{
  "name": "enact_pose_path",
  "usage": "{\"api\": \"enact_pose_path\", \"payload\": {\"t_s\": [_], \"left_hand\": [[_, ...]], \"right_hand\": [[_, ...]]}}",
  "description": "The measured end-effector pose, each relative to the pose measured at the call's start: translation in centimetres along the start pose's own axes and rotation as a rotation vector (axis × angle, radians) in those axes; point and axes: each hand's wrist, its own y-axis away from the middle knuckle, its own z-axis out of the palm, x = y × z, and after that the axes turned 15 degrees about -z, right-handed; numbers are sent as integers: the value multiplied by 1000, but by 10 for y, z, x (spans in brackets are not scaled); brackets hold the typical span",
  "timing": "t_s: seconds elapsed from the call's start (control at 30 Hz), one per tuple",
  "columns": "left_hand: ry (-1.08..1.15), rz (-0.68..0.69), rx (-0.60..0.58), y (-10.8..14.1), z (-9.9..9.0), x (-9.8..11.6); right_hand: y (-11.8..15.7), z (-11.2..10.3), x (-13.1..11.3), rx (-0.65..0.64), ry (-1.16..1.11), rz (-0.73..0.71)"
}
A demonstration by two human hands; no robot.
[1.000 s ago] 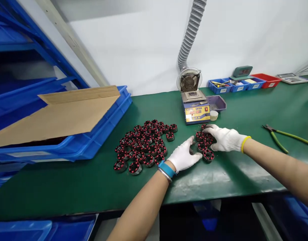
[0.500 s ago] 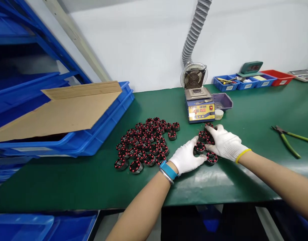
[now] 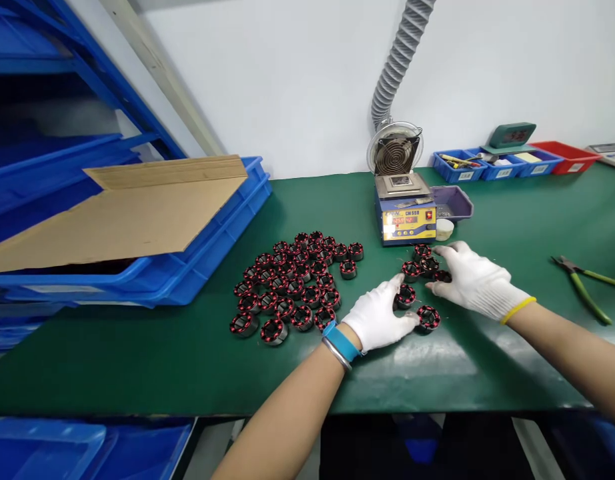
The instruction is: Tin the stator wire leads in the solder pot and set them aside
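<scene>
Both my hands wear white knit gloves over the green bench. My left hand (image 3: 380, 317) is open, thumb and fingers spread around the near side of a small group of motor stators. Its fingertips reach one dark ring-shaped stator with red windings (image 3: 404, 296), and its thumb tip is by another stator (image 3: 428, 319). To the right of the group my right hand (image 3: 472, 277) is open, fingers apart, its fingertips beside a partly hidden stator (image 3: 442, 276). Several other stators (image 3: 410, 271) sit between the hands. A larger cluster of stators (image 3: 294, 288) lies to the left.
Behind the hands stands a solder pot (image 3: 408, 225) with a display, below a fume hose (image 3: 402, 60). A purple tray (image 3: 455, 202) and white round pot (image 3: 444, 231) are beside it. Cutting pliers (image 3: 580, 280) lie right. Cardboard (image 3: 152, 213) covers a blue crate (image 3: 227, 233) at left.
My right hand has drawn back to the right from the small group, uncovering more stators. My left hand stays nearly in place. The whole view has shifted slightly.
</scene>
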Motion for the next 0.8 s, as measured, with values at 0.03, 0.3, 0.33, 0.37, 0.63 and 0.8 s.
{"api": "enact_pose_path", "payload": {"t_s": [0.03, 0.3, 0.33, 0.37, 0.63, 0.8], "left_hand": [[-3, 8, 1, 0, 0, -1], [-31, 13, 2, 0, 0, -1], [-37, 10, 1, 0, -1, -1], [-45, 7, 0, 0, -1, 0], [-40, 24, 0, 2, 0, 0], [-59, 5, 8, -4, -2, -2]], "right_hand": [[2, 2, 1, -12, -15, 12], [-14, 12, -8, 50, -43, 0], [-18, 12, -5, 30, -48, -35], [-23, 12, -2, 6, -49, -72], [-30, 10, 19, -49, -16, -202], [-40, 2, 16, -153, -7, -358]]}}
